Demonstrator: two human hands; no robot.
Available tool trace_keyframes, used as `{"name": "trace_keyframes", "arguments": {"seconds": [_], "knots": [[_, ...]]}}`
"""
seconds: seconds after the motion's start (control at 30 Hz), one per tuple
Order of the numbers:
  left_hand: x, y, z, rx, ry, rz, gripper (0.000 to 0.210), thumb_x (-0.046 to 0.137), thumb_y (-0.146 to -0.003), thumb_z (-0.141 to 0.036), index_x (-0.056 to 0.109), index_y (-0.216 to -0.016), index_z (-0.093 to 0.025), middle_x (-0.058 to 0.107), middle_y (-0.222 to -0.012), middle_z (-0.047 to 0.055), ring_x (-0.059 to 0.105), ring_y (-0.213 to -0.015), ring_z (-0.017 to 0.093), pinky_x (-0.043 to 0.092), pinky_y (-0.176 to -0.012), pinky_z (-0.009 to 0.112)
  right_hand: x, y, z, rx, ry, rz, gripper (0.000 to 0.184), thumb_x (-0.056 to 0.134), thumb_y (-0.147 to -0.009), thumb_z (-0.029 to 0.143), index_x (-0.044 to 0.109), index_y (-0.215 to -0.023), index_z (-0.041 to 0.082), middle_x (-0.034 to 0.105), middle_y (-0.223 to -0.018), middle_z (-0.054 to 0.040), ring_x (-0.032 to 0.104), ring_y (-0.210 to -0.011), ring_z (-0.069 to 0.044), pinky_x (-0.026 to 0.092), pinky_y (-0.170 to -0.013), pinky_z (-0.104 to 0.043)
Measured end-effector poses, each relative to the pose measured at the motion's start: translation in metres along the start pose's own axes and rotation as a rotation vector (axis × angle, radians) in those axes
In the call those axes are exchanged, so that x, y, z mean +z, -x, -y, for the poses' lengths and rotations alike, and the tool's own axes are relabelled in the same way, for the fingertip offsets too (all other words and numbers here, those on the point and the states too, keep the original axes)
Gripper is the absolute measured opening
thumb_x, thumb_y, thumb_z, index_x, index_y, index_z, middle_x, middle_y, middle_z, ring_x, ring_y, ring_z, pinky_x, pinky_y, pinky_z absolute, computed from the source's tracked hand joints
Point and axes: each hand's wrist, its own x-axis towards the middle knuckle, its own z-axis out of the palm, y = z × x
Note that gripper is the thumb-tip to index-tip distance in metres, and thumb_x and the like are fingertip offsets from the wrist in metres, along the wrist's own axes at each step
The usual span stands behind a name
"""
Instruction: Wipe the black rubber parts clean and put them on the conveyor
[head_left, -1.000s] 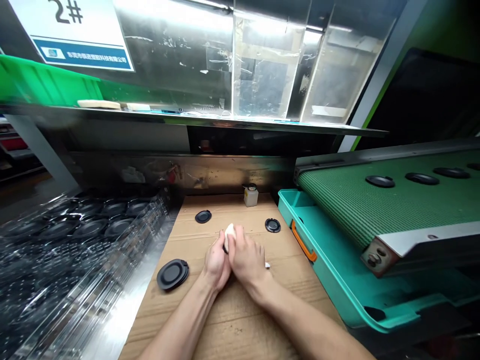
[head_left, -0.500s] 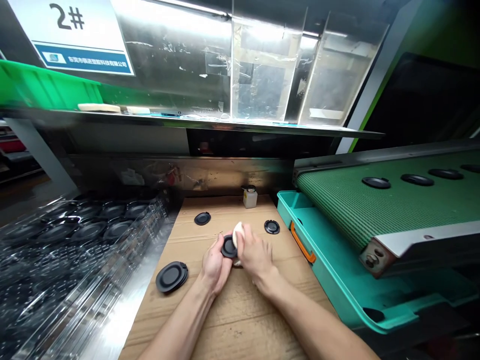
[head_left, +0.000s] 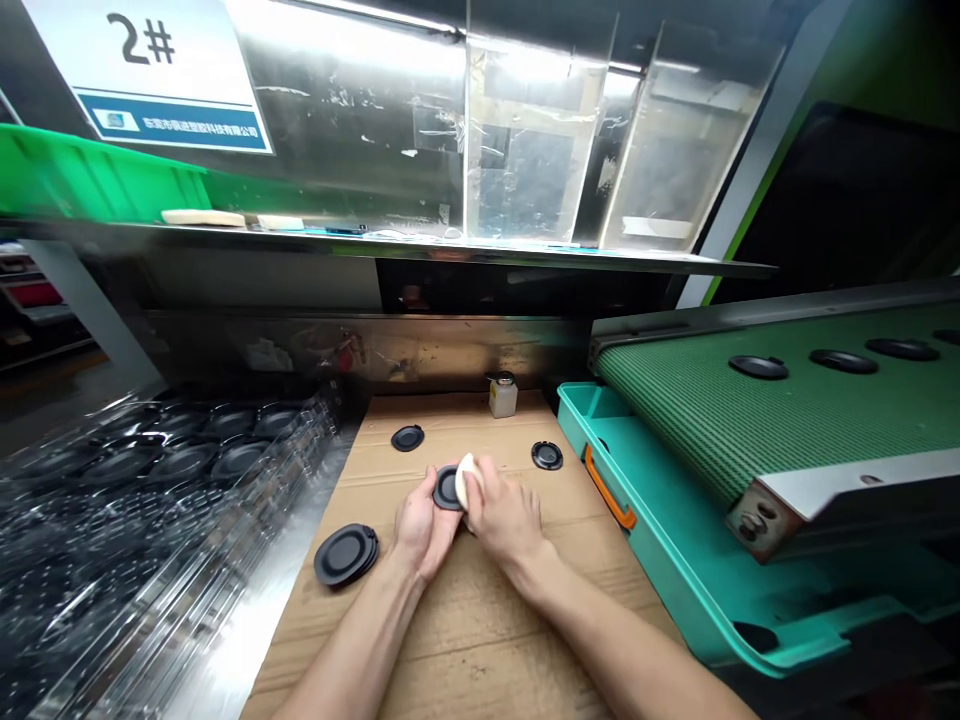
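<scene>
My left hand (head_left: 421, 525) grips a round black plastic lid (head_left: 447, 487) by its left edge, above the cardboard sheet (head_left: 480, 640). Pinched in my right hand (head_left: 504, 515) is a white pad (head_left: 468, 480), pressed against the right side of that lid and covering part of it. Left of my hands lies a small stack of black lids (head_left: 346, 556). Farther back on the cardboard are a single black lid (head_left: 407, 438) and a black ring-like part (head_left: 547, 456), set apart from each other.
A small white bottle (head_left: 503, 396) stands at the cardboard's back edge. Clear trays with black lids (head_left: 180, 462) fill the left. At right, a green conveyor belt (head_left: 697, 420) carries several black lids above a teal bin (head_left: 660, 560). A metal shelf (head_left: 420, 248) spans the back.
The white pad in my right hand has shifted slightly left and down across the lid. The lid, still in my left hand, has moved a little left. The camera view shifted slightly.
</scene>
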Motion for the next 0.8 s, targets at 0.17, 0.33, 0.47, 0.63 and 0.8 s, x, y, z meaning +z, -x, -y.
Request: {"name": "trace_keyframes", "arguments": {"seconds": [0.17,0.33,0.47,0.63,0.8], "knots": [[-0.002,0.001,0.005,0.057,-0.104,0.095,0.031,0.046,-0.095,-0.029,0.064,-0.112,-0.011,0.063,-0.126,0.016,0.059,-0.117,0.025,0.046,-0.104,0.040,-0.005,0.009,-0.005,-0.094,-0.214,0.044,0.028,0.041,-0.095,0.044,0.059,-0.112,0.032,0.071,-0.086,-0.0009,0.065,-0.074,-0.018,0.038,-0.064,-0.024],[0.001,0.004,0.014,0.109,-0.138,0.117,0.027,0.052,-0.092,-0.027,0.065,-0.112,-0.012,0.068,-0.118,0.014,0.060,-0.116,0.026,0.044,-0.106,0.042,-0.002,-0.010,-0.023,-0.067,-0.640,0.082,0.024,0.048,-0.091,0.039,0.065,-0.096,0.022,0.069,-0.081,-0.0001,0.062,-0.072,-0.014,0.043,-0.065,-0.021],[0.001,0.005,0.014,0.071,-0.199,0.122,0.028,0.055,-0.091,-0.028,0.067,-0.109,-0.011,0.068,-0.117,0.016,0.061,-0.114,0.028,0.044,-0.105,0.043,0.001,-0.018,-0.039,-0.139,-0.902,0.340,0.021,0.057,-0.083,0.034,0.066,-0.086,0.015,0.067,-0.080,-0.0019,0.060,-0.066,-0.012,0.043,-0.058,-0.020],[0.002,0.005,0.014,0.074,-0.201,0.114,0.028,0.052,-0.092,-0.028,0.066,-0.108,-0.010,0.066,-0.120,0.018,0.061,-0.113,0.027,0.045,-0.103,0.044,-0.005,-0.022,-0.054,-0.089,-0.730,0.295,0.019,0.060,-0.079,0.031,0.070,-0.083,0.016,0.067,-0.072,-0.0014,0.059,-0.062,-0.013,0.042,-0.056,-0.021],[0.003,0.002,0.017,0.069,-0.177,0.108,0.027,0.050,-0.093,-0.027,0.065,-0.108,-0.010,0.068,-0.114,0.016,0.063,-0.109,0.026,0.049,-0.099,0.042,-0.010,-0.020,-0.044,-0.225,-0.645,0.089,0.020,0.053,-0.087,0.034,0.070,-0.093,0.024,0.071,-0.091,0.0006,0.064,-0.081,-0.014,0.045,-0.073,-0.022]]}}
